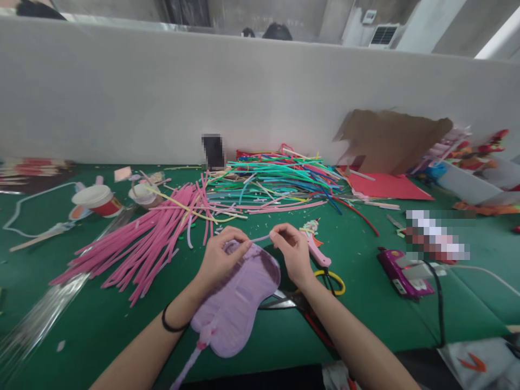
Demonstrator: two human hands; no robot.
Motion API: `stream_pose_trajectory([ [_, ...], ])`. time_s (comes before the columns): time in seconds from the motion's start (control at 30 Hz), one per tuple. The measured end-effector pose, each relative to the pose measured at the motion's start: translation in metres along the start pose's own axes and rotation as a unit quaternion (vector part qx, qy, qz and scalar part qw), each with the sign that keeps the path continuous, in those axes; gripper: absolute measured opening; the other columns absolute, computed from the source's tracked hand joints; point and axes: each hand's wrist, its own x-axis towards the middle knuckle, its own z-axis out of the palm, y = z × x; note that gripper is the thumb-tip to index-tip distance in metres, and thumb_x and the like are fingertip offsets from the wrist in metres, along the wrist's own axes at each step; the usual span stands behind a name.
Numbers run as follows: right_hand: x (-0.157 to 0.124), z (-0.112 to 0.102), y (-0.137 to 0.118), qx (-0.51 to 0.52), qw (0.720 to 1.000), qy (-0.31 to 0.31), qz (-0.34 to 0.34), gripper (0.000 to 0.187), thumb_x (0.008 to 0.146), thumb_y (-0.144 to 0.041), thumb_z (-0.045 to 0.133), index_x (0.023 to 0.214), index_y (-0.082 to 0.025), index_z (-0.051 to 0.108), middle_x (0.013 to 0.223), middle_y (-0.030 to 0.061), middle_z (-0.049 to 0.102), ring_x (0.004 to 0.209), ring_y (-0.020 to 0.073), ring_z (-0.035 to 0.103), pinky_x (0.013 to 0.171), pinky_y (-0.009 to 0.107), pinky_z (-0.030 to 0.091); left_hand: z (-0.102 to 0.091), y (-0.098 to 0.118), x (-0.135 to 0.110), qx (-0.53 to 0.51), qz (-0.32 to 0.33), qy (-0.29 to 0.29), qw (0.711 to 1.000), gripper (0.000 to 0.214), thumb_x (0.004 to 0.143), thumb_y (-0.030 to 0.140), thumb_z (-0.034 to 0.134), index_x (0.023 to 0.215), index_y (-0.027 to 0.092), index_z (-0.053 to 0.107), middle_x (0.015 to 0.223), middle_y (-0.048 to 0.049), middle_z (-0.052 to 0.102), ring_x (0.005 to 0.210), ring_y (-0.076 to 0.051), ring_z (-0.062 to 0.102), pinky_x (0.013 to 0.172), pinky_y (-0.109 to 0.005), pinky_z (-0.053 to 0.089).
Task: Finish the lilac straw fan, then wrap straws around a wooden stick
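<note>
My left hand is closed, thumb and fingers pinching the upper edge of a flat lavender piece with a rounded, waisted outline. A twisted lavender stem runs from its lower end toward the table's front edge. Between my hands stretches a thin lavender strip; my right hand pinches its far end between thumb and fingertips. Under and beside my right forearm lie scissors, blades partly hidden by the lavender piece. A yellow handle loop and a pink-handled tool are close to my right hand.
Pink strips fan out at left, near two paper cups. Green, blue and red strips are piled at the back. Torn cardboard leans on the partition; a purple power strip with cords lies at right.
</note>
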Motion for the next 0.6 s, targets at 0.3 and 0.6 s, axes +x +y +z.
stream_pose_trajectory([
  [0.3,-0.005,0.001,-0.004,-0.11,0.969,-0.222,0.021,0.016,0.077,-0.033,0.068,0.074,-0.018,0.063,0.07,0.0001,0.06,0.062,0.0113,0.051,0.057,0.024,0.039,-0.036,-0.012,0.012,-0.166,-0.105,-0.095,0.976,0.018,0.071,0.03,0.077,0.062,0.016,0.07,0.082,-0.0069,0.068,0.08,-0.018,0.062,0.07,-0.025,0.047],
  [0.6,-0.01,0.009,0.004,-0.031,0.986,-0.145,0.07,0.024,0.075,-0.041,0.072,0.077,-0.018,0.064,0.069,-0.0006,0.062,0.059,0.0105,0.054,0.054,0.023,0.041,-0.006,-0.007,0.01,-0.225,-0.18,-0.028,0.957,0.019,0.067,0.032,0.081,0.071,0.015,0.073,0.061,-0.0015,0.066,0.055,-0.011,0.058,0.055,-0.022,0.046],
])
